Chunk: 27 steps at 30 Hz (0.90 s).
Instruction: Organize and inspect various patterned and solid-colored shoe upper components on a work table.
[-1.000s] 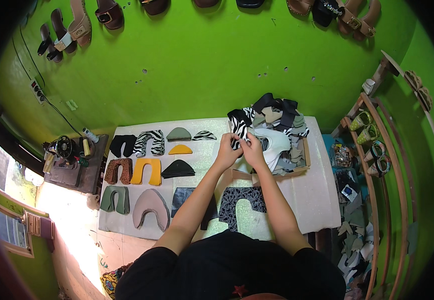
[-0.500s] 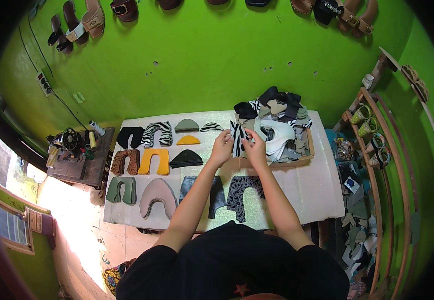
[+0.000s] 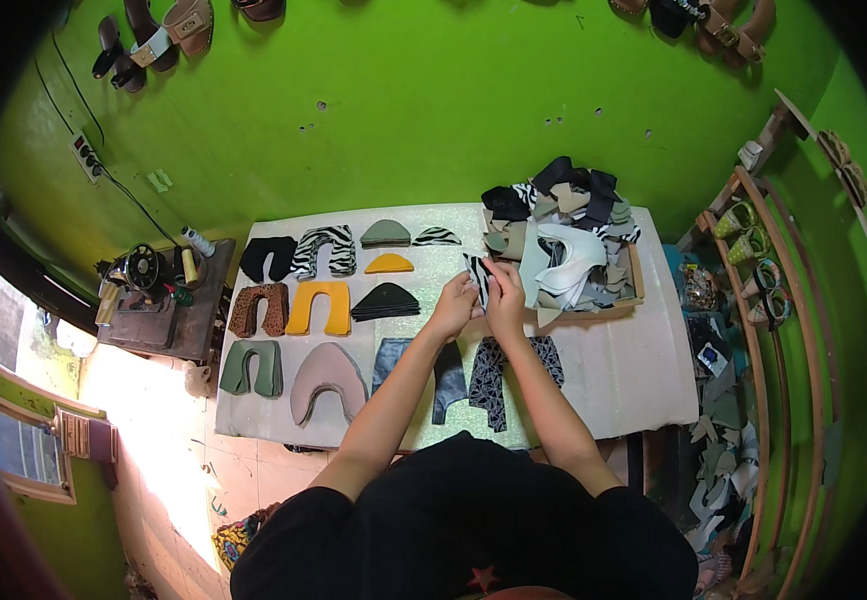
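Note:
Between my two hands, above the middle of the table (image 3: 634, 370), is a zebra-print cut piece (image 3: 477, 272). My left hand (image 3: 457, 302) grips it from its left side, and my right hand (image 3: 503, 295) closes on its right edge. Just right of my hands stands a cardboard box (image 3: 594, 314) heaped with offcuts, a white curved piece (image 3: 566, 262) among them. Beyond my left hand lie zebra half-moon pieces (image 3: 438, 236). Nearer on that side is a stack of black half-moon pieces (image 3: 386, 302). Patterned grey arch pieces (image 3: 490, 375) lie partly hidden under my right forearm.
On the table's left are stacks of arch pieces in zebra (image 3: 325, 250), yellow (image 3: 319, 307), leopard (image 3: 259, 309), green (image 3: 252, 368) and pink (image 3: 328, 380). A sewing machine (image 3: 144, 285) stands further left. A wooden rack (image 3: 789, 360) with sandals is at the right.
My hands have drawn slightly nearer to me and closer together, and the zebra-print piece now looks narrower and tilted. The whole view has shifted a little. The stacks stay in place.

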### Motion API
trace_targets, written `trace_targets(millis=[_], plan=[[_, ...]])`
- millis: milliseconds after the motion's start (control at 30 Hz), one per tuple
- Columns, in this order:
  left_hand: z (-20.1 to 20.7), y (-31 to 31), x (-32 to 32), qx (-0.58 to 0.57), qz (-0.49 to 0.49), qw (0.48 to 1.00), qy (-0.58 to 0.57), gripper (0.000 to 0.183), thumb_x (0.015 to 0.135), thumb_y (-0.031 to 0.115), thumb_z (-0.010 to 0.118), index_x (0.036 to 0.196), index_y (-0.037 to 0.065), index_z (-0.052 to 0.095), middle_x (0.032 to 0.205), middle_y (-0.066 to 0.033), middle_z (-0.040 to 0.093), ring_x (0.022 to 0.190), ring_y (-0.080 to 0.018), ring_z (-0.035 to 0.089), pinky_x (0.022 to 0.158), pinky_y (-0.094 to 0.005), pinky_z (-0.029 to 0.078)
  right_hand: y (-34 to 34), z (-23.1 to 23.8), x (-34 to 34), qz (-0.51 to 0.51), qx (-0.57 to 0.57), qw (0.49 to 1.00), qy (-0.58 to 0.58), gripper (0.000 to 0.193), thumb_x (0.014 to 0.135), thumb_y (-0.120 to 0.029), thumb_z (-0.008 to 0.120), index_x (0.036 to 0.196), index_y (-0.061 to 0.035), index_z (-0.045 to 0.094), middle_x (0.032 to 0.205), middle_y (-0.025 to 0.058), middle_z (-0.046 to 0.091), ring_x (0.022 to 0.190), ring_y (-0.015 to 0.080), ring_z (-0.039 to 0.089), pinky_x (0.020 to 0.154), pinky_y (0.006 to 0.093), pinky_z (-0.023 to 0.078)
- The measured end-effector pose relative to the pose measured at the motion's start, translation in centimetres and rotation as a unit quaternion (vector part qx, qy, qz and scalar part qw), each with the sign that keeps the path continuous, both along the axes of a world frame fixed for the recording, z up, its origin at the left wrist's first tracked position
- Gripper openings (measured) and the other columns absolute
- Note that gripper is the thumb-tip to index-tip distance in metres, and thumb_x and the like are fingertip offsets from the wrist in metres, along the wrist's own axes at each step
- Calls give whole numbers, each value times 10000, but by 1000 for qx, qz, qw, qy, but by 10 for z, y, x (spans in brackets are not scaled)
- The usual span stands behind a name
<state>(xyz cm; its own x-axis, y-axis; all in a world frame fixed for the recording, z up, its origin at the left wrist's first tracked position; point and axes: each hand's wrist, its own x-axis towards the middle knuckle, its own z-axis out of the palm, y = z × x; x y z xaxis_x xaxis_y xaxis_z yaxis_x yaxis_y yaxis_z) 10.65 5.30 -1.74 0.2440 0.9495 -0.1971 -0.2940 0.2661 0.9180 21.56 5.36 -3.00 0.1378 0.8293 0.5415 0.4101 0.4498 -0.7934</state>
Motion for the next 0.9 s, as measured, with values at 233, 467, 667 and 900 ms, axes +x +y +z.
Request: trace_targets(millis=[233, 467, 667, 900], plan=[[-8, 9, -5, 5, -25, 1000, 2, 161, 908, 67, 382, 1058, 78, 437, 795, 14, 500, 670, -39, 488, 667, -246, 495, 8, 7, -10, -22, 8, 1000, 13, 337, 800, 55, 376, 1082, 5, 553, 1069, 178, 558, 991, 305, 543, 855, 321, 414], [-8, 19, 1, -7, 44, 999, -27, 272, 897, 30, 378, 1167, 63, 395, 867, -22, 559, 667, -46, 494, 594, -219, 462, 18, -1, -16, -63, -30, 994, -81, 381, 793, 46, 364, 1120, -40, 540, 1203, 110, 520, 1171, 301, 436, 1005, 486, 209], [-11, 25, -1, 10, 35, 999, -27, 359, 897, 7, 345, 1252, 46, 308, 1081, -102, 528, 902, -144, 546, 711, -259, 478, 23, 2, -19, -53, -49, 993, -97, 375, 796, 26, 391, 1131, -57, 537, 1242, 98, 493, 1215, 286, 394, 1013, 523, 157], [-4, 26, -1, -9, 99, 976, -194, 375, 895, -21, 331, 1256, 49, 258, 998, -130, 531, 896, -183, 565, 738, -295, 498, 27, -5, -8, -59, -41, 997, 30, 308, 724, -23, 623, 1025, -19, 557, 895, 84, 557, 828, 164, 521, 733, 263, 429]])
